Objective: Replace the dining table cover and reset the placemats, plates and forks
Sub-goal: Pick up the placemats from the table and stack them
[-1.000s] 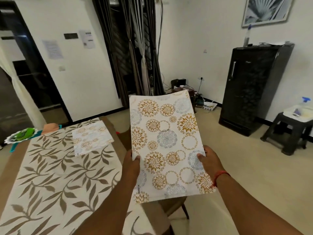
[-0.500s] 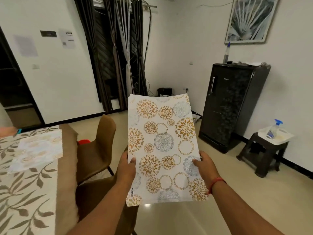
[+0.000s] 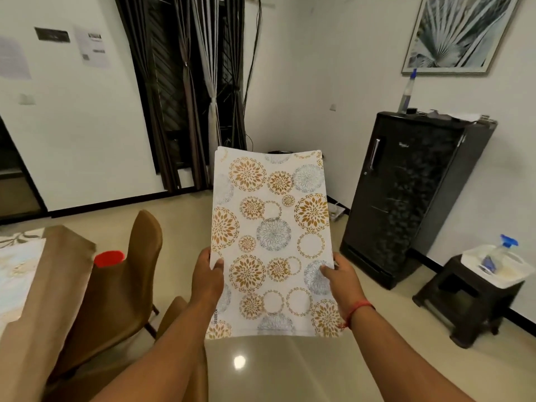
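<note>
Head view: you hold a floral placemat [image 3: 269, 242] w/ both hands, left hand [image 3: 207, 281] & right hand [image 3: 343, 281] each pinching a long edge. View has swung right since a sec ago; the covered surface [image 3: 43, 285] w/ another placemat [image 3: 14, 274] now sits at far left. Likely carrying it round to another seat.

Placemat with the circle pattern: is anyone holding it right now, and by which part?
Yes. The placemat is held by both hands: left hand on its left long edge, right hand on its right long edge, thumbs on top.
</note>
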